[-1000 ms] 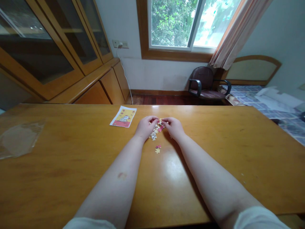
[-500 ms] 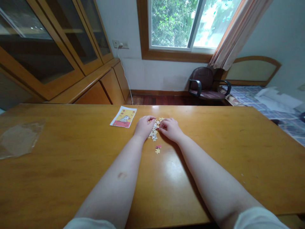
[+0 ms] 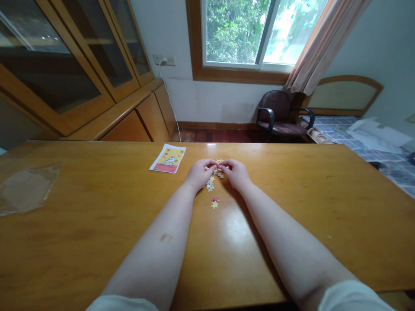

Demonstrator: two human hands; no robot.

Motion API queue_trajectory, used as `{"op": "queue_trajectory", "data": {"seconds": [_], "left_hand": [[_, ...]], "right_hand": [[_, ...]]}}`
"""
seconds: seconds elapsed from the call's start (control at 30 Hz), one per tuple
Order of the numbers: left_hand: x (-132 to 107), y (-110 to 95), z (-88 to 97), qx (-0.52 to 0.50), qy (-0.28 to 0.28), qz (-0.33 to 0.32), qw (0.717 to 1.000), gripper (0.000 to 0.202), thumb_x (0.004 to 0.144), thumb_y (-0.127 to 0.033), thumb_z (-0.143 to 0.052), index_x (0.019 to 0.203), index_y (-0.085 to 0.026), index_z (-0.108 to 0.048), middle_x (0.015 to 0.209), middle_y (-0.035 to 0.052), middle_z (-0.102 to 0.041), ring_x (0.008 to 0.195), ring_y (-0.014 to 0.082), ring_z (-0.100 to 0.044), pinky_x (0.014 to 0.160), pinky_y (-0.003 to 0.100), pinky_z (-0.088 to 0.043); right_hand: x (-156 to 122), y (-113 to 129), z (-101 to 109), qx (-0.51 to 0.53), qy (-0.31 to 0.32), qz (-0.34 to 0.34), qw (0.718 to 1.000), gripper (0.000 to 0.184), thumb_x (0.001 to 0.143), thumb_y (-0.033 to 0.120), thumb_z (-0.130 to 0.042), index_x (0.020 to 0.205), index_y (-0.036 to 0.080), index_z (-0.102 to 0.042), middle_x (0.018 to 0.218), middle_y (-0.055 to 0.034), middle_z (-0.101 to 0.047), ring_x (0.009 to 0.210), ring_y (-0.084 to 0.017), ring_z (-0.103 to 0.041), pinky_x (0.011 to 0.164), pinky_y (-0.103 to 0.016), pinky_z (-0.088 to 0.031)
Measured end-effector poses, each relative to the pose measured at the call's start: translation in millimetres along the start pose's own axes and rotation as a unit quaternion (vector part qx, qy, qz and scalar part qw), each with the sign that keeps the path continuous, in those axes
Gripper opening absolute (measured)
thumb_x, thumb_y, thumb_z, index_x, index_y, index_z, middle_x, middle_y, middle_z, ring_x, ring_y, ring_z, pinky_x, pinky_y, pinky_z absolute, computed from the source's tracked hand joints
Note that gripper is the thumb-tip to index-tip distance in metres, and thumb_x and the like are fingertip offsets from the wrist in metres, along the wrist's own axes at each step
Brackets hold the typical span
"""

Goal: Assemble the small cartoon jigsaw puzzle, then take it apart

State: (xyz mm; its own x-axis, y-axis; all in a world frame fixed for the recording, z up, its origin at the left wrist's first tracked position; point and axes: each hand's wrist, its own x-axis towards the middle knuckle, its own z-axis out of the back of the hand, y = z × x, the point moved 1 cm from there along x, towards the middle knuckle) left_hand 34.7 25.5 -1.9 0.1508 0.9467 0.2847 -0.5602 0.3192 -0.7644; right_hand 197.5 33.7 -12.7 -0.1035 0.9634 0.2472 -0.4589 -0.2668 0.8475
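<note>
Over a small pile of jigsaw puzzle pieces [image 3: 211, 183], the fingertips of my left hand [image 3: 200, 173] and my right hand [image 3: 237, 174] meet. Both are closed in a pinch on a small pink puzzle piece [image 3: 217, 166], which the fingers partly cover. The pile shows white and pale yellow pieces, and part of it is hidden behind my hands. Nearer to me, a pink piece and a yellow piece [image 3: 214, 204] lie together, apart from the pile. Left of my left hand lies a picture card [image 3: 168, 159] with a white cartoon animal on yellow and pink.
A clear plastic bag [image 3: 27, 188] lies at the left of the wooden table [image 3: 97, 216]. Past the far edge are a wooden cabinet [image 3: 123, 123], a window and an office chair [image 3: 280, 112]. A bed [image 3: 343, 129] stands at the right.
My right hand has moved slightly left and my left hand slightly right, so their fingertips now come together at a pink piece. Some pieces in the pile have shifted.
</note>
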Motion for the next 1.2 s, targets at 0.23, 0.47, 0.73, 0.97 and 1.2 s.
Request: {"op": "queue_trajectory", "data": {"seconds": [0.23, 0.47, 0.73, 0.97, 1.2], "left_hand": [[0, 0, 1.2, -0.046, -0.027, 0.020, 0.998, 0.019, 0.081, -0.030, -0.057, 0.089, -0.020, -0.071, 0.090, 0.0036, -0.072, 0.087, 0.0182, -0.064, 0.083, 0.030, -0.049], [0, 1, 0.3, -0.094, -0.038, 0.034, 0.994, 0.019, 0.078, -0.030, -0.060, 0.088, -0.018, -0.072, 0.089, 0.0043, -0.073, 0.086, 0.0185, -0.065, 0.082, 0.031, -0.049], [1, 3, 2.7, -0.021, -0.051, 0.043, 0.998, 0.019, 0.079, -0.030, -0.058, 0.085, -0.020, -0.073, 0.088, 0.0048, -0.073, 0.087, 0.0198, -0.065, 0.081, 0.031, -0.049], [2, 11, 11.7, -0.004, -0.163, 0.087, 0.983, 0.025, 0.084, -0.031, -0.049, 0.086, -0.018, -0.070, 0.092, 0.0052, -0.072, 0.091, 0.0198, -0.063, 0.084, 0.030, -0.047], [3, 14, 12.4, -0.047, -0.189, 0.116, 0.974, 0.025, 0.083, -0.032, -0.048, 0.086, -0.018, -0.069, 0.092, 0.0048, -0.072, 0.089, 0.0187, -0.063, 0.083, 0.029, -0.047]], "right_hand": [[1, -1, -2, 0.042, -0.010, -0.003, 0.999, 0.014, 0.079, 0.029, -0.063, 0.086, 0.021, -0.073, 0.084, -0.0030, -0.073, 0.077, -0.017, -0.065, 0.075, -0.030, -0.050], [0, -3, -2, 0.032, -0.033, 0.000, 0.999, 0.015, 0.079, 0.027, -0.063, 0.088, 0.021, -0.073, 0.085, -0.0039, -0.073, 0.079, -0.018, -0.066, 0.077, -0.032, -0.052], [1, -2, -2, -0.099, 0.024, 0.042, 0.994, 0.012, 0.079, 0.028, -0.063, 0.081, 0.021, -0.073, 0.077, -0.0026, -0.070, 0.070, -0.016, -0.060, 0.071, -0.029, -0.047], [-12, 20, -5, -0.228, 0.126, 0.176, 0.949, 0.023, 0.081, 0.041, -0.065, 0.094, 0.024, -0.073, 0.098, -0.0051, -0.067, 0.094, -0.020, -0.056, 0.089, -0.035, -0.038], [-20, 24, -15, -0.276, 0.179, 0.199, 0.923, 0.016, 0.081, 0.037, -0.066, 0.088, 0.024, -0.073, 0.094, -0.0047, -0.068, 0.093, -0.022, -0.054, 0.084, -0.035, -0.037]]}}
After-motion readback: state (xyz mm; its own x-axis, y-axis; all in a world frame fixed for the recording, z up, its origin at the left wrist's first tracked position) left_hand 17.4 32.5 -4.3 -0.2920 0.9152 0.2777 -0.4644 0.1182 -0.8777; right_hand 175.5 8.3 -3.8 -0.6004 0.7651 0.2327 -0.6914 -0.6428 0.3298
